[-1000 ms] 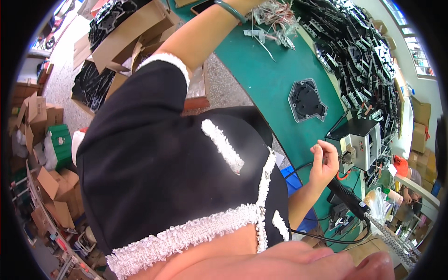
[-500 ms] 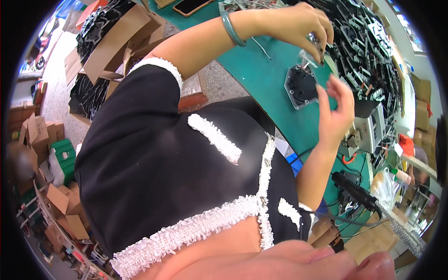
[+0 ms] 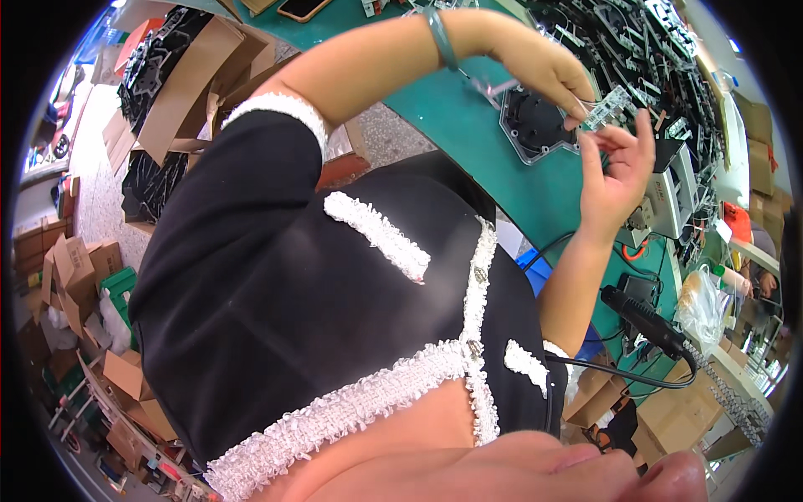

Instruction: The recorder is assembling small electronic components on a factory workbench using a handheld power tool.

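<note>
My left hand, with a green bangle on the wrist, reaches in from the upper left. Its thumb and fingers pinch together at the near end of a silvery, perforated strip. My right hand is raised just below, its fingers spread and partly bent. The right fingertips come close to the strip; whether they touch it, I cannot tell. Beneath my left hand, a black angular housing with a pale rim and corner posts lies on the green table. A blurred, pinkish clear piece shows by its upper left edge.
A heap of black and silvery parts covers the table's far side. To the right stand a grey-white boxy device and a black corded hand tool. A phone lies at the top. Cardboard boxes stand on the left.
My left hand has moved down and right, over the housing's right side, and the silvery strip now shows at its fingertips. My right hand has shifted slightly right, with its fingers more spread.
</note>
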Demonstrator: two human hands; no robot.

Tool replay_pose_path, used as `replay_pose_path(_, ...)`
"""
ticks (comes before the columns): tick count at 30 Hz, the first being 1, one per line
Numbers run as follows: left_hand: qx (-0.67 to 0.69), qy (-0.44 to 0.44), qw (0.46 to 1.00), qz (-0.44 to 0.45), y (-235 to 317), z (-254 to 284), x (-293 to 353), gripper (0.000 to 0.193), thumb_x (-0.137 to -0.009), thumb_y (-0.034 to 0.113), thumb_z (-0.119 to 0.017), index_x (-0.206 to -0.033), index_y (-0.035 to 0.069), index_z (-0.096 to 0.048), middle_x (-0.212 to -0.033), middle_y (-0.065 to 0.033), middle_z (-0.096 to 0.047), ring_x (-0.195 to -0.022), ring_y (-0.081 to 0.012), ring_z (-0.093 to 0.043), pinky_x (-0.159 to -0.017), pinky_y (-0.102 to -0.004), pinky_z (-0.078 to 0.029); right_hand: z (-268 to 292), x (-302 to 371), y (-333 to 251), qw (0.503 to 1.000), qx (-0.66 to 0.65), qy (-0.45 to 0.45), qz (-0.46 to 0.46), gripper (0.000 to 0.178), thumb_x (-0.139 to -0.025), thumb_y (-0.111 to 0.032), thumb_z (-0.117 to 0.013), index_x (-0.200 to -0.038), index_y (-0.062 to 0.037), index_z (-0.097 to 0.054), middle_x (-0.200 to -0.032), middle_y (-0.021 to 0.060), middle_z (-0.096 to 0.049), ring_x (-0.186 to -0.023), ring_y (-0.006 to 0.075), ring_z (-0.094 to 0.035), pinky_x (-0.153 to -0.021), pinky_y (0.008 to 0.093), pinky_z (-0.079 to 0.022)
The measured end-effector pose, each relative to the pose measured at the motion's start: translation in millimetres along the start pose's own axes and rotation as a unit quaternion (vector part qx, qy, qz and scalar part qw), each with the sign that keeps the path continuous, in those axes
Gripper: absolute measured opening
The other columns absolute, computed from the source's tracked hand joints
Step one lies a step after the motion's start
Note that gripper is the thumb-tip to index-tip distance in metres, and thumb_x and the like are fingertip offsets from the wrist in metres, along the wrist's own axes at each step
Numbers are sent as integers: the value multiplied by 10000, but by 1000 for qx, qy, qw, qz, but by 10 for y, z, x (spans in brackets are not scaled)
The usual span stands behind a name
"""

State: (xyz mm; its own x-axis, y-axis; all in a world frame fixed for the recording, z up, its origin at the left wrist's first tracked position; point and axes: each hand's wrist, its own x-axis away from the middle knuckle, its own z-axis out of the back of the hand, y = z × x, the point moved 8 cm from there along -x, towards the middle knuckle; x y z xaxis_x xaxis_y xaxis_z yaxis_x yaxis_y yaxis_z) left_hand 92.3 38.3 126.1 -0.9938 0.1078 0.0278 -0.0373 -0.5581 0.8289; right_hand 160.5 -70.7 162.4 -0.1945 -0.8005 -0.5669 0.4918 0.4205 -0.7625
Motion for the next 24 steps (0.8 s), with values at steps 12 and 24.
replay_pose_path(12, -552, 104, 821, -102, 719, 477, -84, 282, -797, 371, -701, -887, 104, -701, -722, -84, -637, -778, -239, -623, -861, -459, -409, 99, -132, -169, 898, 391, -38, 197, 231, -684, -96, -812, -904, -101, -740, -981, 64, -676, -794, 197, -634, -688, 315, -509)
replay_pose_path(24, -232, 223, 946, -48, -667, -277, 290, 426, -713, 213, -777, -1099, 91, -647, -1119, -89, -608, -1120, -266, -516, -953, -377, -449, 397, 33, 497, 871, 477, 103, -57, 128, -807, -212, -742, -868, -106, -705, -835, 21, -703, -653, 176, -660, -587, 304, -511)
